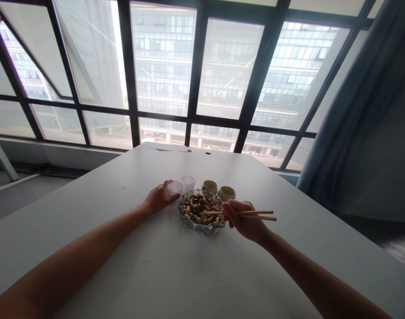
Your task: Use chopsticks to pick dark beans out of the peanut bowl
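A scalloped glass bowl (202,228) stands on the table, filled with peanuts (207,204) and darker seeds (198,204). My right hand (244,219) is closed around a pair of wooden chopsticks (258,215), their tips reaching in over the peanuts. To the left of the bowl, my left hand (159,197) has its fingers and thumb around a small clear plastic cup (174,188). A second clear plastic cup (188,182) stands just behind the bowl. Two small greenish ceramic cups (209,186) sit behind the bowl on the right.
The white table (149,266) stretches away toward large windows (162,66). Sheets of paper (165,147) lie at its far edge, near two dark round holes (208,153). A blue curtain (348,110) hangs on the right.
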A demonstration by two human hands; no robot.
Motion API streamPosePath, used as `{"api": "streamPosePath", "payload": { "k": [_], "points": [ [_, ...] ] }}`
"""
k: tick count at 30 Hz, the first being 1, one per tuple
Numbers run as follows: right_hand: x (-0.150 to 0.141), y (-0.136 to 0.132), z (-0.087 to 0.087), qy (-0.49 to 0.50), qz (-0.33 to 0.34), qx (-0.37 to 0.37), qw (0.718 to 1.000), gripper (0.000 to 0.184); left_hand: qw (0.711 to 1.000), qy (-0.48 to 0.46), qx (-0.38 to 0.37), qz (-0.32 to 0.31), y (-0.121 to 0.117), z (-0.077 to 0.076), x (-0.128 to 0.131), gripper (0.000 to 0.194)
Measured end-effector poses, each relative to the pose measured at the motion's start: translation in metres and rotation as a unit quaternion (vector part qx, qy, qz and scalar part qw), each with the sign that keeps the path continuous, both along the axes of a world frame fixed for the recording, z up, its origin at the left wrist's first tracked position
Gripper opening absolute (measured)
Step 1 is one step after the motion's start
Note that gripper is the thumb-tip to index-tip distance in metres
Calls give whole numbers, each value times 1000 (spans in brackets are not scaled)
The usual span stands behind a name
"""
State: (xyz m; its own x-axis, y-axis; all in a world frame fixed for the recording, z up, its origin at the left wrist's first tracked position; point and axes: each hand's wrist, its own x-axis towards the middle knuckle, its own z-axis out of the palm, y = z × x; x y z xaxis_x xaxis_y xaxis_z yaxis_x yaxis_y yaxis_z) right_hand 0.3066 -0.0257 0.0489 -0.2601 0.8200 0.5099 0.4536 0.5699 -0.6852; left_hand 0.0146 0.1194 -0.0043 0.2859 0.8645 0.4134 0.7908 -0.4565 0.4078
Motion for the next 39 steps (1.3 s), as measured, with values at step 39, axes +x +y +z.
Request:
{"api": "streamPosePath", "payload": {
  "k": [39],
  "points": [
    [0,2,-1,61,-40,-21,997,54,1000,7,9,8,4,-5,-1,71]
  ]
}}
